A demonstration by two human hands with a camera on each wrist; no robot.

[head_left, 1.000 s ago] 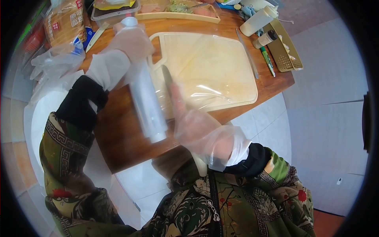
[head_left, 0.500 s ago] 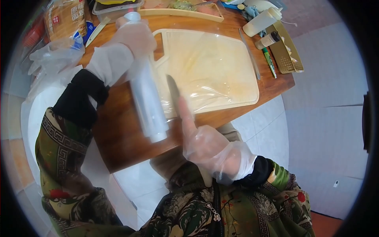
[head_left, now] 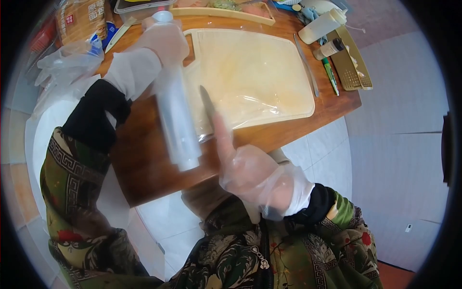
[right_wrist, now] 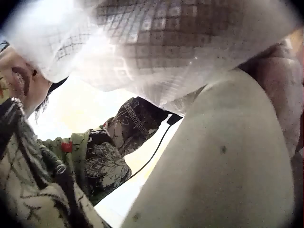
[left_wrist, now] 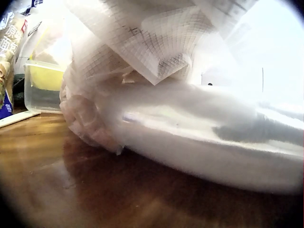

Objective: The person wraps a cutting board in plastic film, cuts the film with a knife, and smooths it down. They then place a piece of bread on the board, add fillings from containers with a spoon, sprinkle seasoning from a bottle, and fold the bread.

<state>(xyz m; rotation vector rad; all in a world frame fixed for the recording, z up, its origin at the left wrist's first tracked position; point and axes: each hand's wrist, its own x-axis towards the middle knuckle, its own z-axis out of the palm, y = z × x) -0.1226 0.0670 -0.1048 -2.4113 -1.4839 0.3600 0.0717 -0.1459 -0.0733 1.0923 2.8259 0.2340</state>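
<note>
In the head view my gloved left hand (head_left: pixel 164 45) grips the far end of a roll of cling film (head_left: pixel 178 120), which lies lengthwise toward me along the left of a cream cutting board (head_left: pixel 252 67). A shiny sheet of clear film (head_left: pixel 262 103) covers the board. My right hand (head_left: pixel 255 173), also in a clear plastic glove, holds a knife (head_left: pixel 207 100) near the board's front left corner. Its forefinger stretches along the blade, whose tip points away from me over the board. The knife's pale handle (right_wrist: pixel 223 152) fills much of the right wrist view.
At the back left stand a bread bag (head_left: pixel 82 26) and a clear tub (left_wrist: pixel 42 90). A wooden tray of food (head_left: pixel 226 12) lies behind the board. On the right are a long thin blade (head_left: pixel 306 65), a squeeze bottle (head_left: pixel 321 26), a shaker (head_left: pixel 328 49), a green pen (head_left: pixel 330 77) and a basket (head_left: pixel 353 67).
The right hand with the knife moved slightly right and toward me, then the blade shifted a little back left. The left hand keeps its grip on the roll.
</note>
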